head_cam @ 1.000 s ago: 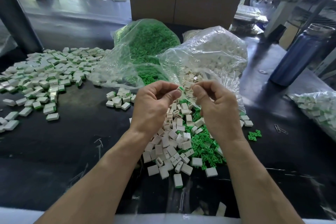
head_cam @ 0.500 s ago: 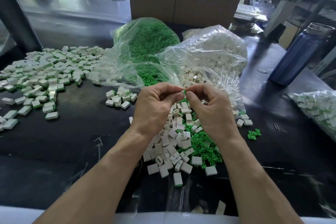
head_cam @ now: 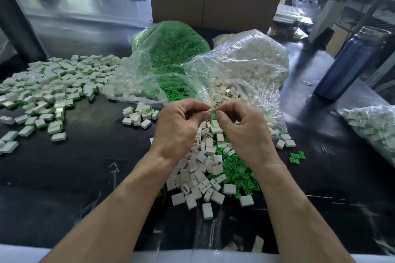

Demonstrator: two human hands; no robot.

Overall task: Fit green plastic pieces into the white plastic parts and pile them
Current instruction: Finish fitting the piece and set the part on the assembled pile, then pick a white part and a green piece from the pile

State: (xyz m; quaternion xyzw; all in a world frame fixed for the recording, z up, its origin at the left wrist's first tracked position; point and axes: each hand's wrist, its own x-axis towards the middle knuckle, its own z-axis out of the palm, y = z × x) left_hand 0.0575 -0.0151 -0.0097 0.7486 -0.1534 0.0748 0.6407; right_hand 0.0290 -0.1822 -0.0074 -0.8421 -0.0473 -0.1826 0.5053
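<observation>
Above the loose heap at the middle of the black table [head_cam: 64, 177], the left hand [head_cam: 178, 129] and right hand [head_cam: 245, 132] meet fingertip to fingertip, both with fingers curled, pinching between them a small green plastic piece [head_cam: 212, 111]; only a sliver of its glossy green shows, and whether a white part sits around it cannot be told. Below the hands lies the heap of white plastic parts [head_cam: 196, 174], small matte rectangular shells, some showing an open slot on one face, mixed with loose green pieces [head_cam: 241, 177] that are thin and branched. A few more green pieces [head_cam: 297, 157] lie apart to the right, near a wire paper clip [head_cam: 328, 150]. Behind the hands two crinkled clear plastic bags slump open: the green-piece bag [head_cam: 171, 49] and, just beside it on the right, the white-part bag [head_cam: 252, 57]. To the left spreads the pile of assembled parts [head_cam: 53, 87], white blocks with a green edge, and a smaller cluster [head_cam: 140, 115] lies nearer the hands. A dark blue bottle [head_cam: 348, 64] stands at right, and a brown cardboard box [head_cam: 211, 0] sits behind the bags.
</observation>
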